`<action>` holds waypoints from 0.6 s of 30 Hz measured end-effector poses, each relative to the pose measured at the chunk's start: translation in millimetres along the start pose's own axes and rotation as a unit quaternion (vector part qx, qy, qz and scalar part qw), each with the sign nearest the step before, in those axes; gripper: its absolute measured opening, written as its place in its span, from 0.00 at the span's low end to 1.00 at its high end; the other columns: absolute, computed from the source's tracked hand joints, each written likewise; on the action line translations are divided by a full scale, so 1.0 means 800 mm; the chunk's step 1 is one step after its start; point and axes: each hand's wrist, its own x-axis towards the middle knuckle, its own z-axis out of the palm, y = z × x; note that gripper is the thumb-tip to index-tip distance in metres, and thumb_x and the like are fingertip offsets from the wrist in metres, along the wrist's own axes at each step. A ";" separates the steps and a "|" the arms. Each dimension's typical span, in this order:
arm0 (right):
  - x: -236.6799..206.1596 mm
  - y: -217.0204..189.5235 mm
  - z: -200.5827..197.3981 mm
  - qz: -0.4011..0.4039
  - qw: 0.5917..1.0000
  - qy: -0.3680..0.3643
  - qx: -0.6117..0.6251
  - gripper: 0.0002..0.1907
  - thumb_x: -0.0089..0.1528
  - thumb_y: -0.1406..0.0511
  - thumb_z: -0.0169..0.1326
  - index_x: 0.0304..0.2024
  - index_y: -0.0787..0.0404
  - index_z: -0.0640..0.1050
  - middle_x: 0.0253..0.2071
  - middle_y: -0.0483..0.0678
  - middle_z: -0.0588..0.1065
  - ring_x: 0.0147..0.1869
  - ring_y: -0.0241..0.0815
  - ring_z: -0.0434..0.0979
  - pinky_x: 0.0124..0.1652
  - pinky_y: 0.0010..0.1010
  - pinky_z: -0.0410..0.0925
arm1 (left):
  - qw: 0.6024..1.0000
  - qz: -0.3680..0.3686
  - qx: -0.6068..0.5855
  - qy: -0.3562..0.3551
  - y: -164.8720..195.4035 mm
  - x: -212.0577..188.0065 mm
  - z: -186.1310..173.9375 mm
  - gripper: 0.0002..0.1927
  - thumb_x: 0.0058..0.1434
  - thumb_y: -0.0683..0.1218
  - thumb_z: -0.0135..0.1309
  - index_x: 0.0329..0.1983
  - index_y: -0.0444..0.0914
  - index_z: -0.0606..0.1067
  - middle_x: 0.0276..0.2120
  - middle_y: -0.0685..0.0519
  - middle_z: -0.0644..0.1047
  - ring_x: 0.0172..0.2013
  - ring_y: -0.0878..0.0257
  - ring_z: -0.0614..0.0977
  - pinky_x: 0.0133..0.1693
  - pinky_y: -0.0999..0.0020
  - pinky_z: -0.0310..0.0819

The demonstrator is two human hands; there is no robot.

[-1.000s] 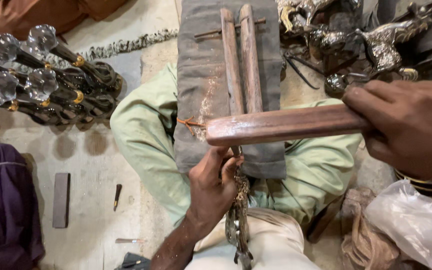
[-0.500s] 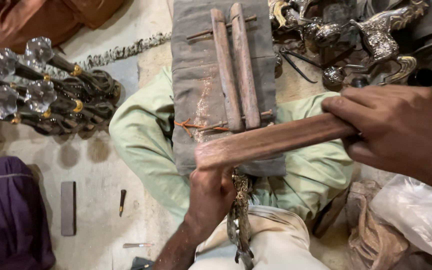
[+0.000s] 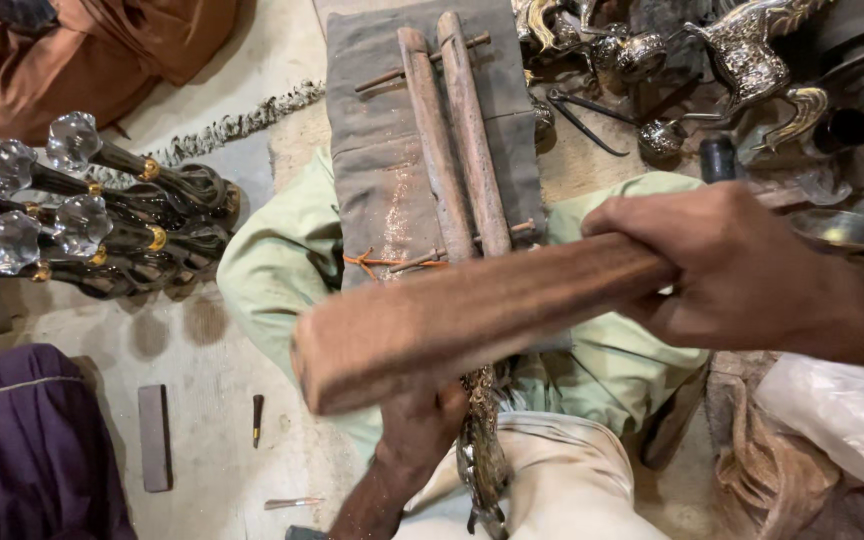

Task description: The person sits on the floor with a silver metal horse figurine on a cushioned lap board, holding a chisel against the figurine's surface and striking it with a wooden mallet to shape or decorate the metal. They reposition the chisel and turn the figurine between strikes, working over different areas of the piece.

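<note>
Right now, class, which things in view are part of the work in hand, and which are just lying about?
In use:
right hand gripping the wooden bat
left hand steadying the ornate metal piece
two wooden rods on the grey padded board

Lying about:
crystal-topped dark stems
metal horse figurines
small chisel
flat stone bar

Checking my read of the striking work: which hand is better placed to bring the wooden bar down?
Right hand, probably: it grips the long brown wooden bar, while the left hand steadies the ornate metal piece.
</note>
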 end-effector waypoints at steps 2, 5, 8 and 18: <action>0.001 -0.006 -0.001 -0.066 0.965 0.036 -0.251 0.15 0.56 0.58 0.63 0.42 0.57 0.81 0.27 0.46 0.80 0.26 0.42 0.82 0.28 0.37 0.76 | 0.994 0.078 -0.045 0.063 0.001 0.001 0.001 0.13 0.54 0.35 0.50 0.42 0.34 0.76 0.30 0.44 0.79 0.30 0.50 0.81 0.34 0.55 0.76; 0.006 -0.014 -0.004 -0.132 0.953 0.109 -0.250 0.15 0.57 0.60 0.61 0.44 0.58 0.79 0.32 0.49 0.80 0.31 0.42 0.82 0.35 0.37 0.78 | 0.993 0.096 -0.016 0.067 0.014 0.006 -0.002 0.13 0.54 0.36 0.53 0.43 0.36 0.78 0.34 0.45 0.79 0.33 0.48 0.81 0.38 0.53 0.77; 0.003 -0.022 -0.006 -0.084 0.943 0.045 -0.318 0.14 0.56 0.61 0.62 0.44 0.55 0.81 0.31 0.47 0.80 0.29 0.42 0.82 0.31 0.37 0.78 | 0.992 0.098 -0.031 0.075 0.029 0.015 -0.009 0.15 0.53 0.35 0.51 0.44 0.34 0.78 0.34 0.44 0.78 0.33 0.48 0.80 0.36 0.53 0.75; -0.009 -0.020 -0.003 -0.084 0.912 0.052 -0.398 0.18 0.54 0.55 0.64 0.45 0.51 0.83 0.30 0.46 0.81 0.28 0.44 0.82 0.29 0.39 0.76 | 0.976 0.160 -0.129 0.071 0.033 0.020 -0.014 0.17 0.59 0.36 0.48 0.51 0.31 0.73 0.48 0.40 0.76 0.49 0.44 0.79 0.53 0.55 0.75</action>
